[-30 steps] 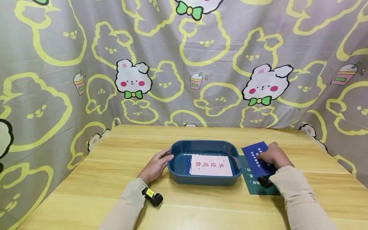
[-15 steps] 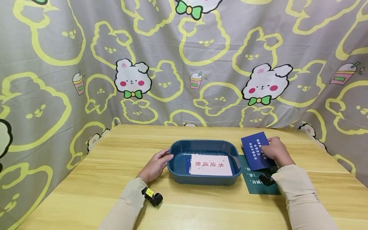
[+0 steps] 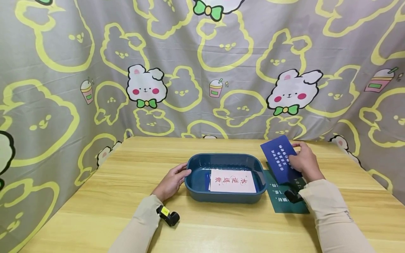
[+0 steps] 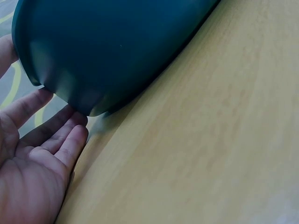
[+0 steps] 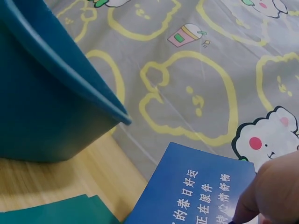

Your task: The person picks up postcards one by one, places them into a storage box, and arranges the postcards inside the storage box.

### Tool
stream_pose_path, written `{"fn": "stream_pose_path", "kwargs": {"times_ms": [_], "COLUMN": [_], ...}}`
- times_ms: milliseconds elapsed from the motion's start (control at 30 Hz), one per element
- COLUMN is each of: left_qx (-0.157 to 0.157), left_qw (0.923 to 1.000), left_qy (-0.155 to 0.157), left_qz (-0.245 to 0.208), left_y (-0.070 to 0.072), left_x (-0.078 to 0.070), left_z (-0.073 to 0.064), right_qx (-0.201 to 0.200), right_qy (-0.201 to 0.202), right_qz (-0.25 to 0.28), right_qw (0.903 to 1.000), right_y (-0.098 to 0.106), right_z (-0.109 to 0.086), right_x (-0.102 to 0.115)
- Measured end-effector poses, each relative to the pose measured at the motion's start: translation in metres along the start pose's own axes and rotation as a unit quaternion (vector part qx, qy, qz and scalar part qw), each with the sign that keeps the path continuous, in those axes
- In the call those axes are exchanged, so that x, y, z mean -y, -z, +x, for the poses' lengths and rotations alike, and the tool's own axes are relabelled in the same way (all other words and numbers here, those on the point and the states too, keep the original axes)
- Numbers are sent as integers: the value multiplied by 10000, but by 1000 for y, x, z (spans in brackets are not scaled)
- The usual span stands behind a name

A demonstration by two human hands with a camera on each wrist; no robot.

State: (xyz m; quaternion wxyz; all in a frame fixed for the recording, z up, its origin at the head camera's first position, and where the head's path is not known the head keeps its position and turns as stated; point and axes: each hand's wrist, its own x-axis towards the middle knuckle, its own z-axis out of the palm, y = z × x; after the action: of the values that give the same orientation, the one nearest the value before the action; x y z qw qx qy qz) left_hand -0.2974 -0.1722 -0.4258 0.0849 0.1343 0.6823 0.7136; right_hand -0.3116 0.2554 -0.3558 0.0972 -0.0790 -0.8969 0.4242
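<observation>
My right hand (image 3: pixel 305 161) pinches a dark blue card (image 3: pixel 278 158) with white writing by its right edge. The card is tilted, raised over the green cards (image 3: pixel 283 196) right of the tub; in the right wrist view my thumb (image 5: pixel 275 186) lies on its printed face. My left hand (image 3: pixel 171 182) rests against the left end of a dark teal plastic tub (image 3: pixel 226 198), thumb at the rim. In the left wrist view its fingers (image 4: pixel 70 144) reach fairly straight to the tub's outer wall. A pale pink card (image 3: pixel 232 181) with red writing lies in the tub, partly over another blue card (image 3: pixel 207 182).
The wooden table (image 3: pixel 202 228) runs back to a grey curtain (image 3: pixel 190 52) printed with yellow outlines and white bears. Curtain also hangs at both sides. A small black camera (image 3: pixel 169 216) is strapped to the left wrist, another (image 3: pixel 293 196) to the right.
My right hand has lifted the blue card up and away from the green cards and tilted it, showing more of the green beneath. The left hand and tub have stayed put.
</observation>
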Motion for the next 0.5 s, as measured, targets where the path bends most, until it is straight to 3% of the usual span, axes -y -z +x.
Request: {"fn": "stream_pose_path", "kwargs": {"times_ms": [500], "left_qx": [46], "left_qw": [10000], "left_qy": [-30], "left_qz": [-54], "left_y": [0], "left_x": [1], "left_z": [1], "right_qx": [-188], "right_qy": [279], "right_qz": [272], "right_qw": [9991], "right_y": [0], "right_z": [-7], "right_x": [17]}}
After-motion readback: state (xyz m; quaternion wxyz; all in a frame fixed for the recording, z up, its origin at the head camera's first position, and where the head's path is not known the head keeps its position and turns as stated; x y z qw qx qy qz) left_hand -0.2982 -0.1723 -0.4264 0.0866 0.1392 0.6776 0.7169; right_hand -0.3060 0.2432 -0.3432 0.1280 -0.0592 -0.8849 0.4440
